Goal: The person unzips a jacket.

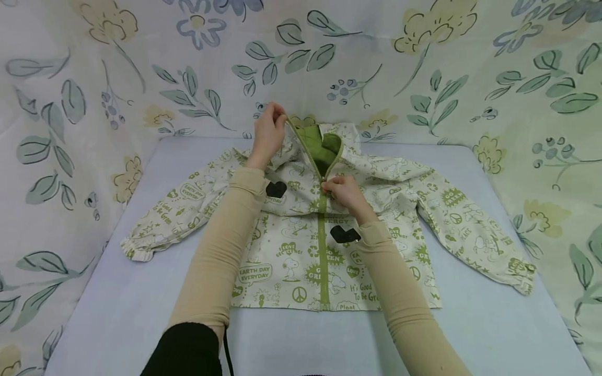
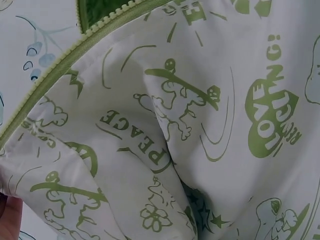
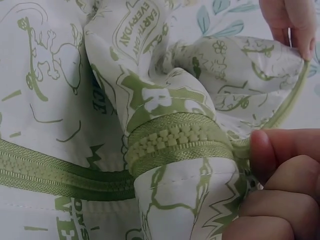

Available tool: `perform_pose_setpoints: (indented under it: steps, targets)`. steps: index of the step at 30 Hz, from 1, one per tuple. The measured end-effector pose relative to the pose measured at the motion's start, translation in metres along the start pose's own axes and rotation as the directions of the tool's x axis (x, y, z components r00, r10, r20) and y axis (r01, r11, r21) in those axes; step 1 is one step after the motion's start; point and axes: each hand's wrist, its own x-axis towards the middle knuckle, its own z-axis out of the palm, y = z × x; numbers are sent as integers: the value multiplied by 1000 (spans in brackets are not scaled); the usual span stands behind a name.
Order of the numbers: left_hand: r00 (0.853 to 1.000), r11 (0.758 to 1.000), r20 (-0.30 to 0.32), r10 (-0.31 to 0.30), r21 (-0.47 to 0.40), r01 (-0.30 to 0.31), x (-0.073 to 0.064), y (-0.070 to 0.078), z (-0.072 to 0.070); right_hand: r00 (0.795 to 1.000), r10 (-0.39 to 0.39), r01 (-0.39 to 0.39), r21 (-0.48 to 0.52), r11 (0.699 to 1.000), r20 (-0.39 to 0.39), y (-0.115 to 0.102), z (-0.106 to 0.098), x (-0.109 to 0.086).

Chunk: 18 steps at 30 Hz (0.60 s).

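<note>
A white hooded jacket with green print lies front up, sleeves spread to both sides. Its green zipper is closed from the hem to mid-chest and parted above, where the green lining shows. At the top of the parted left side, my left hand pinches the zipper edge and holds it raised; part of this hand enters the left wrist view's corner. My right hand pinches the zipper pull where the two sides meet. In the right wrist view, curled fingers hide the pull, and the zipper teeth bunch beside them.
The jacket lies on a pale table. A floral cloth hangs behind the table and along both sides. One sleeve reaches toward the left edge, the other sleeve toward the right. A black cord hangs near the left forearm.
</note>
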Motion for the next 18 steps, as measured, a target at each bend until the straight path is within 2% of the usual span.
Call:
perform_pose_setpoints:
  steps: [8, 14, 18]
  targets:
    - [995, 999, -102, 1, -37, -5, 1, -4, -2, 1000, 14, -14, 0, 1000, 9, 0, 1, -5]
    - [993, 998, -114, -21, -68, 14, -1, -7, -6, 1000, -1, 1, 36, 999, 4, 0, 1, -8]
    - [994, 999, -104, -23, -52, 18, -4, -11, -6, 1000, -6, 6, 41, 999, 2, 0, 0, -10]
